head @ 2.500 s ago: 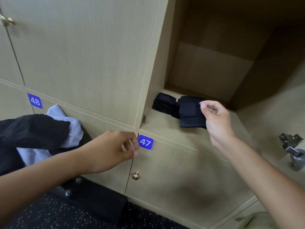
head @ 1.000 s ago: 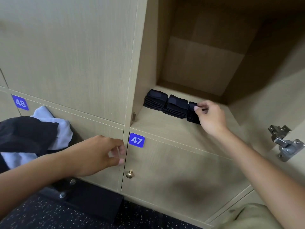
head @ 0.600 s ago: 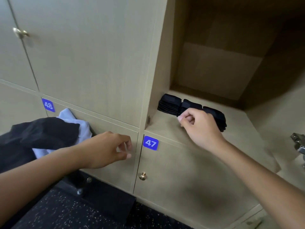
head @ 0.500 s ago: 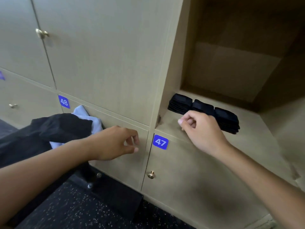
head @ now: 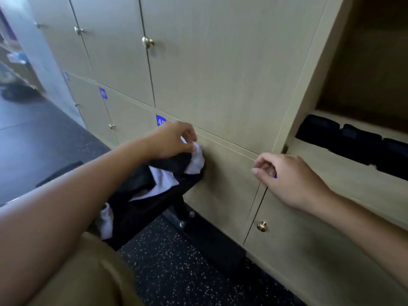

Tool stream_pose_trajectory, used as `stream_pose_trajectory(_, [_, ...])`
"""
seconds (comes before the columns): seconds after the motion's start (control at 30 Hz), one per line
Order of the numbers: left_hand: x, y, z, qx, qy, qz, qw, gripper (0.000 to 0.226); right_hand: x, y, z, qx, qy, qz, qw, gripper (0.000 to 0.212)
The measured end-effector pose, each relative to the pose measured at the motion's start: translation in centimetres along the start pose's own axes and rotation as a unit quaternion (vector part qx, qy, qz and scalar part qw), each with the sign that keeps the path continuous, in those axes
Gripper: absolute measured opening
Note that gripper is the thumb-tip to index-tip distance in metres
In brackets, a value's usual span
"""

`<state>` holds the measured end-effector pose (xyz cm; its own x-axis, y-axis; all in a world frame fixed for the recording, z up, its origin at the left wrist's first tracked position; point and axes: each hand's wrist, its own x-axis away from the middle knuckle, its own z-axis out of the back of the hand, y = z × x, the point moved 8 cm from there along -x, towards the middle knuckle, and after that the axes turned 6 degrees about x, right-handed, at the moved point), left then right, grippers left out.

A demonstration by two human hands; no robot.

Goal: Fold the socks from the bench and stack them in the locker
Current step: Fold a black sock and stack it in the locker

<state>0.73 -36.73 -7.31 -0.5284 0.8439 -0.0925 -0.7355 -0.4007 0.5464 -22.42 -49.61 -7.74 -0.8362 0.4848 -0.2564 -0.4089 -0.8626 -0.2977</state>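
Change: since half a second ago the view has swung left, the right hand has drawn back out of the open locker, and the left hand has reached over to the sock pile.
Locker wall (head: 220, 69): pale wood doors with brass knobs and blue number tags; it fills most of the view.
Floor (head: 176, 268): dark with pale speckles, running along the foot of the doors.
Open locker (head: 344, 173): at the right edge, its pale shelf in view with a dark interior behind.
Bench (head: 154, 206): black, standing against the lower doors, mostly covered by the pile.
Sock pile (head: 163, 173): black and white socks heaped loose on the bench, touching the door behind.
Folded socks (head: 353, 142): three dark bundles in a row on the locker shelf, side by side and touching; blurred.
Left hand (head: 172, 140): over the top of the pile, thumb and fingers pinching a white sock (head: 196, 160).
Right hand (head: 284, 175): in front of the door seam below the shelf, fingers curled in, holding nothing.
Brass knob (head: 262, 226): on the lower door, below the right hand.
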Motion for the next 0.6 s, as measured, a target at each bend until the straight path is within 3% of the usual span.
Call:
stream_pose_trajectory(0.2, [0.2, -6.4, 2.2, -0.032, 0.012, 0.077, 0.996, 0.032, -1.6, -0.8, -1.9, -0.016, -0.02, 0.01, 1.0, 0.009])
stream_pose_trajectory(0.43, [0.3, -8.5, -1.2, -0.146, -0.152, 0.092, 0.973, 0.073, -2.5, -0.9, -3.1, -0.018, -0.038, 0.009, 0.999, 0.007])
stream_pose_trajectory(0.5, [0.0, -8.5, -1.2, -0.145, -0.137, 0.081, 0.977, 0.066, -2.7, -0.8, -3.2, -0.02, -0.039, 0.008, 0.999, 0.007])
stream_pose_trajectory(0.6, [-0.7, -8.0, -0.6, -0.115, -0.083, 0.056, 0.988, 0.034, -2.9, -0.5, -3.3, -0.026, -0.037, 0.007, 0.999, 0.006])
